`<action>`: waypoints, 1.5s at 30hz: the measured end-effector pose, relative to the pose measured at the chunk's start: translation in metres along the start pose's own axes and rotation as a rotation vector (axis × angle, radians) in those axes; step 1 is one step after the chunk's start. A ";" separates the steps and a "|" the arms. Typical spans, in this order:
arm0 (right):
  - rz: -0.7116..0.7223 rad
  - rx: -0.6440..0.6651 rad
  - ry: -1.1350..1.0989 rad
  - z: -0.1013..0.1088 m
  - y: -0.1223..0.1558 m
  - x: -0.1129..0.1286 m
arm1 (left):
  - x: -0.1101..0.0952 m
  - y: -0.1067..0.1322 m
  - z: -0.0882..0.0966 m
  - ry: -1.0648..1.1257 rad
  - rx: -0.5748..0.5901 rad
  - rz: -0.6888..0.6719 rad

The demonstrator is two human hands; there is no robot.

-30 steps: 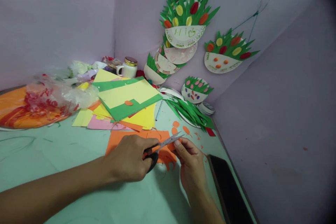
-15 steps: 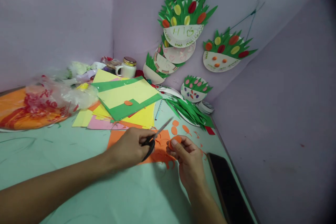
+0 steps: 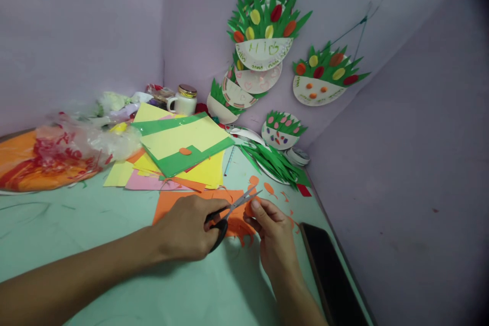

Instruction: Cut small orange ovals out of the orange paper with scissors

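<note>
A craft corner (likely at home): paper baskets (image 3: 263,56), coloured sheets (image 3: 179,137), mug (image 3: 186,104)

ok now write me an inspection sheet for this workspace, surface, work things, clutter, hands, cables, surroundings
Surface: pale green table, marked with dark lines at the left.
Work things: black-handled scissors, blades parted; small orange paper piece by the tips; orange sheet on the table.
Clutter: orange scraps, stacked coloured paper, plastic bag, lidded white mug, green paper strips, dark flat object near the table's right edge.
Hands: left hand grips the scissors; right hand pinches the small piece.
Cables: nothing seen; only thin strings on the wall.
Surroundings: purplish wall with decorated paper-plate crafts.
</note>
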State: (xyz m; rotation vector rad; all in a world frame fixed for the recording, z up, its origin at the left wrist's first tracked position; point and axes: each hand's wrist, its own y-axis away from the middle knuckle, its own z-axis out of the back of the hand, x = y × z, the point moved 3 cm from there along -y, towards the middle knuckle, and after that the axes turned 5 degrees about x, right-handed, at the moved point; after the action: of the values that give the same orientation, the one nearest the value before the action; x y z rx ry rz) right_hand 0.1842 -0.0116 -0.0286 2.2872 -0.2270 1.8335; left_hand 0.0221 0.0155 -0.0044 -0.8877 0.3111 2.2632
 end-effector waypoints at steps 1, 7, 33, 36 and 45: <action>0.006 0.013 0.010 0.000 0.000 -0.001 | -0.001 0.000 0.000 -0.012 0.004 -0.002; 0.003 0.043 0.033 -0.002 0.000 -0.003 | -0.002 0.002 0.000 -0.046 0.007 0.013; 0.076 0.064 0.228 0.004 -0.001 0.008 | 0.003 0.001 0.013 -0.117 0.074 -0.079; 0.056 0.071 0.225 0.003 -0.002 0.009 | 0.003 0.000 0.015 -0.116 0.088 -0.082; -0.067 0.008 0.024 0.004 -0.002 0.004 | 0.011 -0.007 0.012 0.624 -0.020 0.171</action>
State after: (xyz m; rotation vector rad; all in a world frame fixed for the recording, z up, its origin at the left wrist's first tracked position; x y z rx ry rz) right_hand 0.1891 -0.0103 -0.0256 2.2486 -0.1384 1.8310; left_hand 0.0147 0.0315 -0.0027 -1.6217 0.6595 2.0848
